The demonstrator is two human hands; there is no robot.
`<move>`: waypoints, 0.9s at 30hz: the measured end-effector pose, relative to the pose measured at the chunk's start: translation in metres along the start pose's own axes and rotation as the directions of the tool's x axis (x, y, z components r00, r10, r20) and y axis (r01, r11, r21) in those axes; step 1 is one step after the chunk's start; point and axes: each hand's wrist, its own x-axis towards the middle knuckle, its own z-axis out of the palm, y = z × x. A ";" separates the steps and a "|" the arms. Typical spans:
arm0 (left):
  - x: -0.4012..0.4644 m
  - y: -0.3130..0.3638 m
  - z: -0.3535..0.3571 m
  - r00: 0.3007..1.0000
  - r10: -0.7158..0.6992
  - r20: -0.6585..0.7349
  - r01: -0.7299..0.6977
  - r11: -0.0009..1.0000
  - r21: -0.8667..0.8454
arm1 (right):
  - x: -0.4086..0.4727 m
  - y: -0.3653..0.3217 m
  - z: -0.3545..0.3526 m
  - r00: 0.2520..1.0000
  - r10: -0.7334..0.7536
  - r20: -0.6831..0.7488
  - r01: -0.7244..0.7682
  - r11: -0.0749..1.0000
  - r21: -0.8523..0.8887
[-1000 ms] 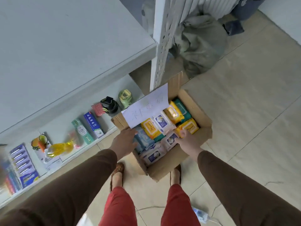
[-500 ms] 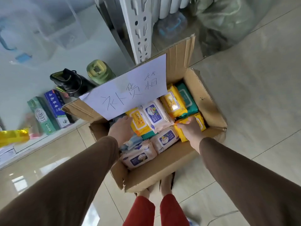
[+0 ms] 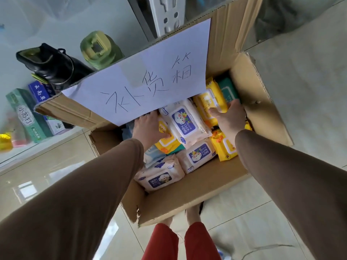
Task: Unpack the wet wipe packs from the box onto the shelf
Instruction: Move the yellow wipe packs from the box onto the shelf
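Glossy beige floor tiles [image 3: 309, 91] are filling the room underfoot, catching a bright window reflection on the left side. Along the left edge a low white shelf [image 3: 22, 154] is running just above the floor, carrying a green toothpaste carton [image 3: 26, 117], a blue carton [image 3: 40, 91], a black bottle [image 3: 50, 64] lying tilted and a green bottle [image 3: 98, 47]. Behind them a white perforated shelf post [image 3: 167, 14] is rising out of view, and a dark crumpled cloth [image 3: 281, 17] is lying at the top right.

An open cardboard box [image 3: 187, 194] is sitting on the tiles just beside the shelf, with a white paper sheet [image 3: 142, 81] bearing handwritten characters lying over its far flap. Inside, the wet wipe packs are crowding together — none is on the shelf yet. A white baby wipes pack [image 3: 185, 121] is lying on top in the middle, two more white ones are lying nearer the person, and a yellow pack [image 3: 210, 107] and a green pack [image 3: 228, 91] are lying at the far right.

Both arms in brown sleeves are reaching down into the box. The left hand [image 3: 148, 128] is lying against the left edge of the white pack, its fingers tucked under the paper sheet, so I cannot tell whether it is gripping. The right hand [image 3: 230, 119] is lying on the yellow pack, thumb across its front and fingers curling over the far edge — clasping it.

Red trouser legs [image 3: 180, 241] are showing below the box.
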 end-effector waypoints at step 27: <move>-0.234 -0.068 -0.123 0.934 -0.325 0.148 0.288 0.440 -0.850 | -0.197 -0.105 -0.092 0.851 -0.286 0.440 0.322 0.947 -0.008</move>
